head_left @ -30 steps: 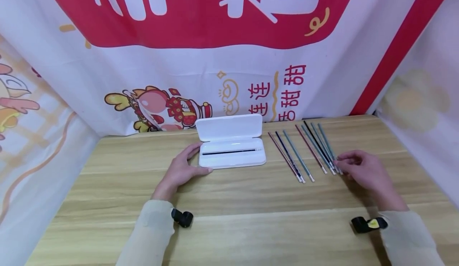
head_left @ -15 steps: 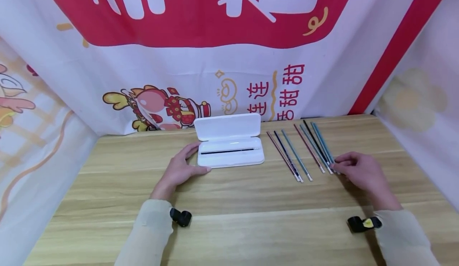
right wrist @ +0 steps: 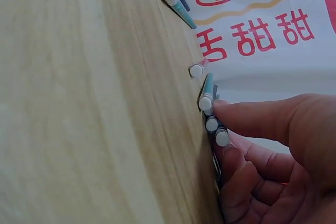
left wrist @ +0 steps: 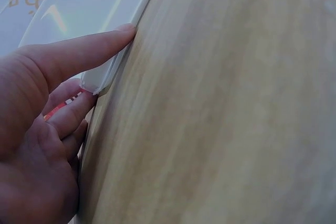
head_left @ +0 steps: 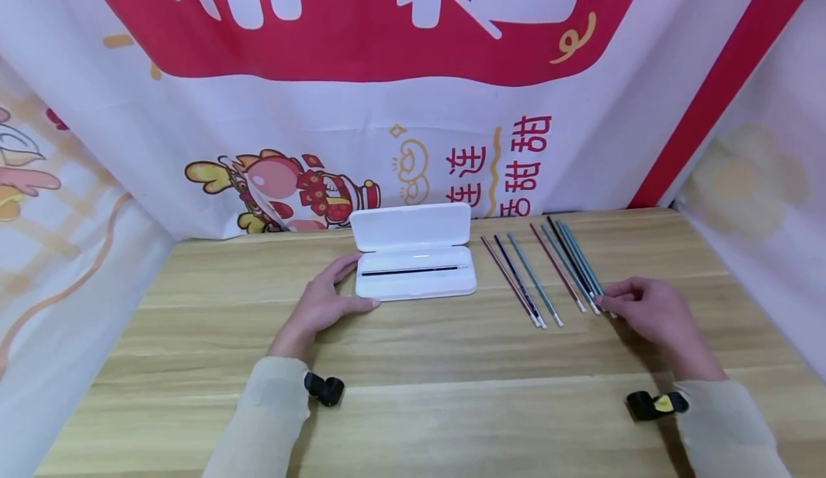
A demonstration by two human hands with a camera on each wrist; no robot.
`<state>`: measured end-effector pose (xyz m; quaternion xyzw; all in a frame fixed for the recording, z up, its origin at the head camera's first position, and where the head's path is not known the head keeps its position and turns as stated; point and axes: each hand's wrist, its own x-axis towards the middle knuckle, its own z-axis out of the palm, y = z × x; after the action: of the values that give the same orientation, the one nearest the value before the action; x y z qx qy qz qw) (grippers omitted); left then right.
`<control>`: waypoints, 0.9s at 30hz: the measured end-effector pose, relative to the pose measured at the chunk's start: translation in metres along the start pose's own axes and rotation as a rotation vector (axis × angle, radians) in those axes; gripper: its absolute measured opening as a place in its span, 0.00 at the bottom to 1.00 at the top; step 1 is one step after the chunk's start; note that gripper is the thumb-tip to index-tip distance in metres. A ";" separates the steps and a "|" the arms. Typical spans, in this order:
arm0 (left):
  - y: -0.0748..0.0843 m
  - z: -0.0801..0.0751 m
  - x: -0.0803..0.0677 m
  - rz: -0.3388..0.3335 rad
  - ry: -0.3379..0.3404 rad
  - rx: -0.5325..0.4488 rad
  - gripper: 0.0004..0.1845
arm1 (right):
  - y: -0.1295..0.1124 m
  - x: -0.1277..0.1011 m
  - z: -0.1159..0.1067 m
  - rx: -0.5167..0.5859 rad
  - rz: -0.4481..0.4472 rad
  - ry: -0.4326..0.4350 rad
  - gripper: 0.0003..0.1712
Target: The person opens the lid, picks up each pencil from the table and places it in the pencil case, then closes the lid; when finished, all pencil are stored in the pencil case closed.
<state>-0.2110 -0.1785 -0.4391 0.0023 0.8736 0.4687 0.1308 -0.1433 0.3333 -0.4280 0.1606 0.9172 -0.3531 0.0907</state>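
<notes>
Wooden table [head_left: 413, 363]: left hand [head_left: 323, 309] flat against white case [head_left: 416, 281], right hand [head_left: 648, 313] pinching pencils [head_left: 581, 263].

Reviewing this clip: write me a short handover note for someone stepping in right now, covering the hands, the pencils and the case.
Left hand: open, fingers resting against the left end of the white case, steadying it.
Right hand: fingertips pinching the near ends of the rightmost pencils on the table.
The case lies open with its lid up.
Done: one dark pencil lies in the case.
Left: the other pencils, in two groups to the right of the case, are not yet in it; none is lifted.
</notes>
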 end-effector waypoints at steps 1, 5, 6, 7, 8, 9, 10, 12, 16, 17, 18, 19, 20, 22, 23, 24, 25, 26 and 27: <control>0.000 0.000 0.000 -0.001 -0.002 0.001 0.51 | 0.000 0.000 0.000 -0.001 0.001 0.001 0.25; -0.001 -0.001 0.000 0.002 0.002 0.002 0.51 | 0.001 0.001 0.001 -0.003 0.006 0.003 0.26; -0.002 -0.002 0.001 0.005 0.002 0.002 0.51 | 0.002 0.002 0.001 -0.004 0.007 0.004 0.26; -0.002 -0.002 0.001 0.009 0.002 0.004 0.51 | 0.002 0.002 0.000 -0.004 0.009 0.005 0.26; -0.001 -0.002 0.001 0.013 0.002 0.004 0.51 | 0.002 0.002 0.000 -0.004 0.010 0.006 0.27; -0.001 -0.001 0.001 0.017 0.001 0.005 0.50 | 0.003 0.002 0.000 -0.002 0.013 0.004 0.27; -0.002 -0.001 0.001 0.018 -0.001 0.006 0.50 | 0.003 0.002 0.000 -0.003 0.010 0.000 0.28; -0.002 0.000 0.001 0.019 -0.006 0.005 0.50 | 0.005 0.002 0.000 0.000 0.014 -0.011 0.29; -0.004 0.001 -0.001 0.019 -0.011 0.001 0.49 | 0.006 0.000 0.001 0.001 0.018 -0.028 0.30; -0.004 0.001 -0.001 0.022 -0.011 0.000 0.49 | 0.006 0.000 0.001 0.004 0.023 -0.027 0.30; -0.004 0.001 -0.001 0.024 -0.011 -0.001 0.49 | 0.007 0.000 0.002 0.005 0.024 -0.024 0.29; -0.003 0.001 -0.001 0.025 -0.010 -0.002 0.49 | 0.007 0.000 0.002 0.001 0.018 -0.019 0.29; -0.003 0.001 -0.001 0.025 -0.009 -0.005 0.49 | 0.007 0.000 0.002 0.006 0.017 -0.018 0.29; -0.002 0.000 -0.001 0.030 -0.004 -0.007 0.49 | 0.008 0.001 0.001 0.011 0.004 -0.015 0.30; -0.002 0.000 -0.001 0.030 -0.001 -0.009 0.49 | 0.008 0.001 0.001 0.023 0.001 -0.019 0.30; -0.002 0.000 -0.001 0.033 0.000 -0.010 0.49 | 0.009 0.002 0.000 0.035 -0.003 -0.022 0.30; -0.002 0.000 -0.001 0.034 0.002 -0.011 0.49 | 0.009 0.002 0.000 0.045 -0.004 -0.024 0.30; -0.002 0.000 -0.001 0.036 0.002 -0.012 0.49 | 0.009 0.002 -0.001 0.055 -0.004 -0.026 0.31; -0.002 0.000 -0.001 0.035 0.004 -0.014 0.50 | 0.009 0.003 -0.002 0.066 -0.003 -0.027 0.31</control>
<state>-0.2095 -0.1800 -0.4404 0.0157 0.8705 0.4769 0.1207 -0.1426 0.3413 -0.4327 0.1572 0.9041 -0.3854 0.0970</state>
